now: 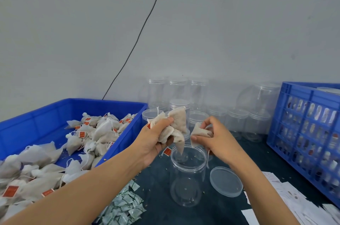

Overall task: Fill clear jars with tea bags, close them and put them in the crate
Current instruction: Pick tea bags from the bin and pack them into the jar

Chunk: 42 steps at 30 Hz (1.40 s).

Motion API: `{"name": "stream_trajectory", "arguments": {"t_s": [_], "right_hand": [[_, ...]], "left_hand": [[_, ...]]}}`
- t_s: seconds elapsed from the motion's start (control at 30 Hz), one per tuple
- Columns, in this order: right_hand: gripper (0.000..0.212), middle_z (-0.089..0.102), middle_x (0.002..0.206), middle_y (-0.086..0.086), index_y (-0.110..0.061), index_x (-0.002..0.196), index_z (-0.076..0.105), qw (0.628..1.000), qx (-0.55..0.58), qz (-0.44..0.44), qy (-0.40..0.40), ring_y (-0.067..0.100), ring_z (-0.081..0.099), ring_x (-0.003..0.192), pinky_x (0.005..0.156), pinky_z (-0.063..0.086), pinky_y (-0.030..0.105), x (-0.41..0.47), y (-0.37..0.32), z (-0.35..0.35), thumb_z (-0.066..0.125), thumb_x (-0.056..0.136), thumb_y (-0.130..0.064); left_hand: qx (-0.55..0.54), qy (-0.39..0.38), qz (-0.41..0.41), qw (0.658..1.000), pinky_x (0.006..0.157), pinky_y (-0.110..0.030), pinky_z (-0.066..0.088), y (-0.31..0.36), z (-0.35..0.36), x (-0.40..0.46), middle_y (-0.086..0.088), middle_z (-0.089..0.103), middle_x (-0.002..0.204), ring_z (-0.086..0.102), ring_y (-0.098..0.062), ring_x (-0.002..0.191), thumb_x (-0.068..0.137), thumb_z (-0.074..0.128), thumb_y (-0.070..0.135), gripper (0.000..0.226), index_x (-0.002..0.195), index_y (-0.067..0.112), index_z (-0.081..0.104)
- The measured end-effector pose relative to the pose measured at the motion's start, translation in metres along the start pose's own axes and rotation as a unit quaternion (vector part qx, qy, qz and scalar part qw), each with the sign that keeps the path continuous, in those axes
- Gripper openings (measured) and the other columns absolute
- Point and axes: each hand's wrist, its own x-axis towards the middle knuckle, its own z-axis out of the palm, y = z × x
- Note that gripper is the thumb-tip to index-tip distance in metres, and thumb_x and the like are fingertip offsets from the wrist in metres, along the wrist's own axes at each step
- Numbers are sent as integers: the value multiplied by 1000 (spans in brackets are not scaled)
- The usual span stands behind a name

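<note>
Filling step, first bags going in.

My left hand (pixel 156 138) grips a bunch of tea bags (pixel 175 123), fingers curled round them, several corners sticking up and one bag dangling down toward the jar mouth. My right hand (pixel 219 138) pinches a single tea bag (pixel 199 132) between thumb and fingertips, just beside the bunch; its string hangs below my palm. Both hands are above the open jar (pixel 187 175), not touching it.

The jar stands upright on the dark surface (pixel 217 212), lid off. Looks close to empty: I see only crumbs on the bottom, no bags settled inside. Its lid (pixel 226 181) lies flat just right of it.

Next move, my read: drop the single bag in, then feed the rest from the left one at a time. Need to keep strings and tags inside the rim so the lid seats later. The dangling bag could catch on the rim.

Further out: blue bin (pixel 36 119) on the left holds the loose bag supply. Small sachets (pixel 127 206) piled near its front corner. Empty capped jars (pixel 237 119) stacked against the wall behind. Blue crate (pixel 287 114) on the right, already holding filled jars by the look through its slots. Paper slips (pixel 287 200) scattered at right front.

Closing and crating not started for this jar.
</note>
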Motion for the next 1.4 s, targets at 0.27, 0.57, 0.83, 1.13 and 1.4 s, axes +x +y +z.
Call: {"name": "stream_trajectory", "arguments": {"t_s": [0.27,0.57,0.83,1.13,1.4], "right_hand": [[21,62,98,-7,-26,101,62,994,-66,-51,-76,-2,60,70,54,44,7,-3,-3,7,70,85,-15],[18,59,104,-23,-34,114,55,990,38,-126,46,-5,57,90,76,47,19,-1,-7,8,52,96,-31],[17,60,92,-18,-29,97,62,977,-97,-187,28,-2,51,84,74,38,18,1,0,14,73,83,-30],[18,64,88,-9,-24,86,53,990,-64,-77,101,7,59,81,64,45,23,4,6,6,62,90,-39],[14,53,121,-5,-30,103,56,981,-177,-73,-21,15,47,116,100,40,36,4,9,12,57,93,-39]], "left_hand": [[4,-7,0,1000,68,-31,60,1,-1,0,-11,70,91,68,-19,81,84,70,15,25,107,6,63],[77,-57,-3,995,59,-23,56,-1,1,-3,-8,68,84,67,-12,71,82,70,18,27,105,5,63],[118,-111,-1,987,65,-24,56,-6,1,-5,-5,70,85,69,-13,77,71,74,26,36,102,9,64],[-12,-20,-1,1000,63,-27,59,-1,0,-1,-5,73,74,70,-12,68,65,75,19,33,95,7,66],[-11,-17,8,1000,72,-34,60,-3,-3,2,-8,71,80,70,-15,72,70,75,18,29,96,9,67]]}}
